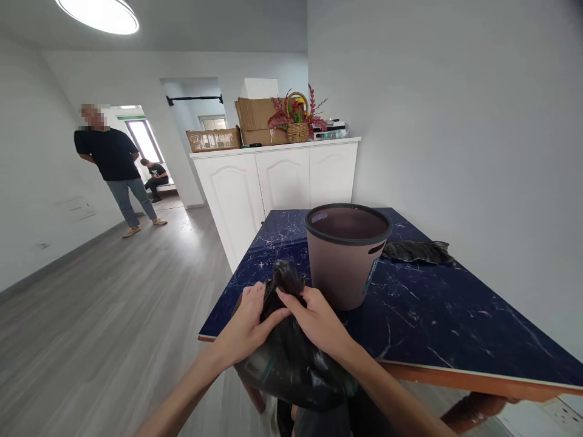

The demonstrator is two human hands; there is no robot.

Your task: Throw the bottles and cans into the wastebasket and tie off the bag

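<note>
A filled black garbage bag (300, 370) hangs in front of the table's near edge, its neck gathered at the top. My left hand (249, 325) grips the gathered neck from the left, with the thumb pressed inward. From the other side, my right hand (317, 320) pinches the same twisted plastic, its thumb close to the left one. A dark tuft of the bag stands up above both hands. Just beyond my right hand, a brownish-pink trash can (339, 267) with a dark rim stands upright on the table. Its visible inner wall is bare of any liner.
A flattened black plastic bag (418, 251) lies on the blue marbled table (437, 309) right of the can. White cabinets (285, 182) behind bear cardboard boxes (262, 121) and a flower basket (298, 130). One person (113, 158) stands at left; another (156, 176) sits beyond the doorway.
</note>
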